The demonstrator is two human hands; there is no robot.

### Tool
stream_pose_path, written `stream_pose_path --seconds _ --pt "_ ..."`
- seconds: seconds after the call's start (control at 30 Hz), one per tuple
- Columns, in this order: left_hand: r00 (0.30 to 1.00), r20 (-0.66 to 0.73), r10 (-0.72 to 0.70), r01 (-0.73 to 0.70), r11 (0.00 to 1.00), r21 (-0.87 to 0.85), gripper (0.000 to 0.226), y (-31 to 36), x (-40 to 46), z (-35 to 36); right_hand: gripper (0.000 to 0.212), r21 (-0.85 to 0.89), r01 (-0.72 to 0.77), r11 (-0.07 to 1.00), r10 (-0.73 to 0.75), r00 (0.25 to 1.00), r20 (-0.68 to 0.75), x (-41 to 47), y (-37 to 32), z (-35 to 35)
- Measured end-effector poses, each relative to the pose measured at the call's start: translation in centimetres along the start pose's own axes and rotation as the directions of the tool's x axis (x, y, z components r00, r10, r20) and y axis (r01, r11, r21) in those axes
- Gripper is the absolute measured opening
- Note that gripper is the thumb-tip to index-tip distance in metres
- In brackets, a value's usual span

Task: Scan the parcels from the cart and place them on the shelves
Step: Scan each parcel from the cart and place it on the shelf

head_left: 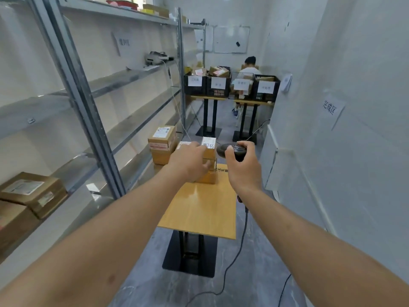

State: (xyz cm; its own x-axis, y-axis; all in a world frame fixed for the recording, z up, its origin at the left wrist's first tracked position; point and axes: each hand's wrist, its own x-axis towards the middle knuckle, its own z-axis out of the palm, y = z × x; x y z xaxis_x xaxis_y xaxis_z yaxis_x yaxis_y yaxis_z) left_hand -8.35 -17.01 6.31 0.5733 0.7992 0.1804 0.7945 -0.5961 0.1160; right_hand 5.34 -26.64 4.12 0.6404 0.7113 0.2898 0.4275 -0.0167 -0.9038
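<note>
A small parcel (208, 149) is being steadied on top of a short stack of cartons at the far end of the wooden table (199, 209), its white label turned up and toward the scanner. It is being covered by the left hand (188, 161), whose fingers are being laid over its near top edge; whether the grip is curled round the carton or only pressing it cannot be told, since the fingertips are being hidden by the hand's own back. The carton is probably being held this way so that the label is kept still and facing the reader.

Just to its right, a dark handheld scanner (230, 150) is being gripped by the right hand (242, 163), fingers wrapped round the handle and its head being aimed at the label; its cable (234, 258) is being trailed down to the floor.

More parcels (162, 144) are being kept stacked at the left of the stack, beside the metal shelves (93, 120), where two cartons (33, 193) are already being stored on a lower level.
</note>
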Motion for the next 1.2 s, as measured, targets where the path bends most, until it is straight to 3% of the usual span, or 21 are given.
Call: stream_pose_path --seconds 0.23,0.53,0.8,1.2 --pt "0.995 0.076 0.065 -0.066 0.998 0.01 0.055 -2.5 10.5 2.5 0.02 -0.042 -0.052 0.998 0.048 0.994 -0.096 8.4 2.4 4.8" --pt "0.99 0.131 0.058 -0.057 0.998 -0.01 0.057 -4.0 21.0 7.3 0.019 -0.064 -0.12 0.991 0.114 0.99 -0.085 18.1 7.1 8.6" --pt "0.974 0.188 -0.124 0.131 0.991 -0.026 0.057 -4.5 30.5 14.3 0.022 -0.045 -0.197 0.979 0.2 0.978 0.065 28.5 14.4 11.4" --pt "0.85 0.281 -0.446 0.465 0.886 0.001 0.063 -5.3 39.1 23.3 0.022 -0.062 -0.311 0.948 0.315 0.901 0.297 39.2 22.4 16.8"
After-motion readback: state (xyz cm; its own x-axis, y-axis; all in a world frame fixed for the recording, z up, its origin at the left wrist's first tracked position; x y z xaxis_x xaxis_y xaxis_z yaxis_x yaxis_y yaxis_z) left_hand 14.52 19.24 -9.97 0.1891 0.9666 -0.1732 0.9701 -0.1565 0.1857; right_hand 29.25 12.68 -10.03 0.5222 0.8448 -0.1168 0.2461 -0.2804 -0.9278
